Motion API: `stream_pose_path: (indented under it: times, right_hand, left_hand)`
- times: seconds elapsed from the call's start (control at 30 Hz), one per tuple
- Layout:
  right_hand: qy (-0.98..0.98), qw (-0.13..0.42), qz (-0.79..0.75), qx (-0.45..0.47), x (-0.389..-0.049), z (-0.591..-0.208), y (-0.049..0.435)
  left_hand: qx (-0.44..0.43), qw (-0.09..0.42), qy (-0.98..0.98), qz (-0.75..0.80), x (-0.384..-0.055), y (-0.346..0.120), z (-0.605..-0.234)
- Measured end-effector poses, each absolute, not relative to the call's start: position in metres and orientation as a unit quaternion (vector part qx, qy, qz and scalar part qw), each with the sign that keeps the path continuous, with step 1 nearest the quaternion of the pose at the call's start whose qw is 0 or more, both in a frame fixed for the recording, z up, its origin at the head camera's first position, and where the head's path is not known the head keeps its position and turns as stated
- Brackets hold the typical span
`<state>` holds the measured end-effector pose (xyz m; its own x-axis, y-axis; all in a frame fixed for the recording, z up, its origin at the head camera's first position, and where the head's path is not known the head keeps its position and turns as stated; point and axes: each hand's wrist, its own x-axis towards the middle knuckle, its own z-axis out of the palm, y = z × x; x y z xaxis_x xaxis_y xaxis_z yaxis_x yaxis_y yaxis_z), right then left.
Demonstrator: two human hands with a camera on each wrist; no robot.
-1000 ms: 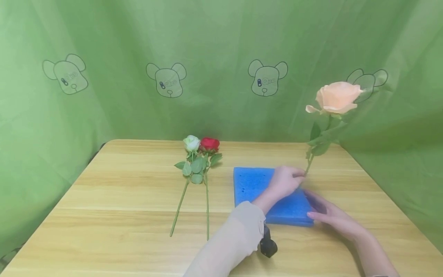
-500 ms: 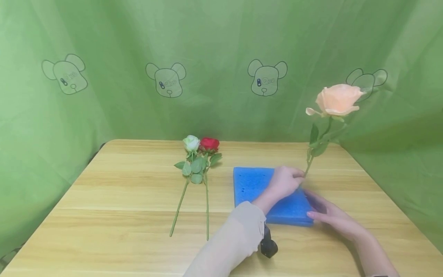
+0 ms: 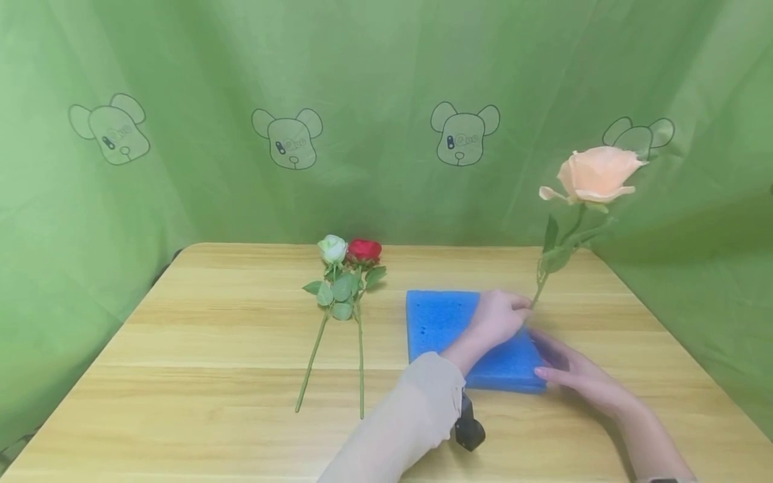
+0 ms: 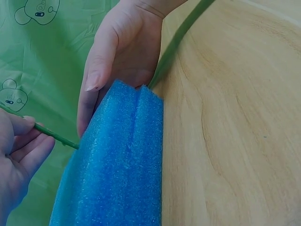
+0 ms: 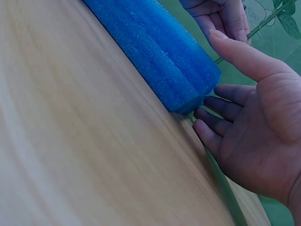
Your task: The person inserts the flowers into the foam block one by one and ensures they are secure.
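A peach rose (image 3: 598, 176) leans up and to the right above the far right of a blue foam block (image 3: 443, 329). My left hand (image 3: 498, 315) reaches across the block and pinches the rose's lower stem (image 4: 55, 136) between thumb and fingers. In the left wrist view the stem's lower end meets the foam's top face. My right hand (image 3: 586, 382) is at the block's right end, thumb and fingers spread around its corner. In the right wrist view the fingers of the right hand (image 5: 254, 113) are loosely extended, their tips right at the foam's end.
On the wooden table (image 3: 211, 349), a white-green rose (image 3: 333, 249) and a red rose (image 3: 365, 251) lie left of the block with leaves overlapping. A black device (image 3: 468, 429) hangs by the left wrist. Green curtain (image 3: 374, 188) surrounds the back and sides.
The peach bloom has dipped slightly and shifted a little to the right, its stem still pinched by my left hand. Both hands have hardly moved.
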<state>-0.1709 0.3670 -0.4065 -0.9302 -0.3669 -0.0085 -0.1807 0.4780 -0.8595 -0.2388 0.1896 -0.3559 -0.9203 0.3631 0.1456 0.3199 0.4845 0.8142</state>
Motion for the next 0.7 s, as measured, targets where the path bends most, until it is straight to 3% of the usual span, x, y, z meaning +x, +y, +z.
stream_pose_path:
  times: [0.7]
  right_hand:
    - [0.856,0.094,-0.481,-0.164,-0.1707,-0.4048,0.3662]
  left_hand:
    - [0.217,-0.008,0.867,0.449,-0.2404,0.1837,-0.3629]
